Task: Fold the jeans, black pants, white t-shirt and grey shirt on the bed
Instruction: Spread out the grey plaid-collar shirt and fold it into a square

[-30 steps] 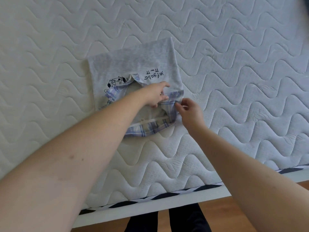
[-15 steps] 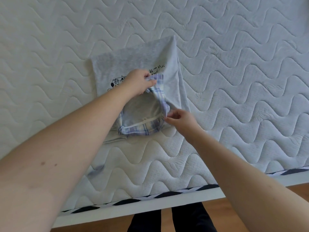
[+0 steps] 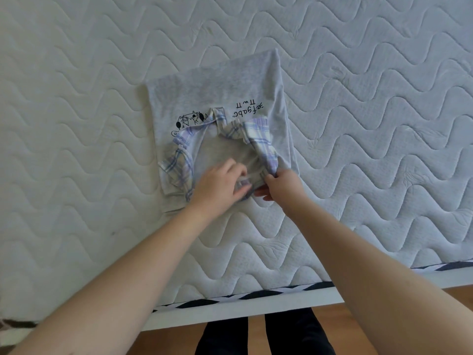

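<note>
Grey shirt [image 3: 217,90] folded on bed [image 3: 384,124], collar nearest, print upside down, maybe "fgabc". Right hand [image 3: 282,184] pinching collar; left hand [image 3: 217,187] blurry, can't tell.

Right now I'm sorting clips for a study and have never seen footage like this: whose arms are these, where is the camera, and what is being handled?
There is no machine here. A person wears a wide-angle camera on the head, so you look forward and down along their two bare arms. They stand at the edge of a bed; the white quilted mattress fills most of the picture.

On it lies a grey shirt, folded to a rough rectangle, with a black drawing and lettering and a blue-and-white checked collar. The collar end is nearest the person.

The right hand pinches the checked collar at its near right side. The left hand rests on the collar area beside it; it is blurred, so I cannot tell whether it grips the cloth.

No other clothes are in view.
</note>
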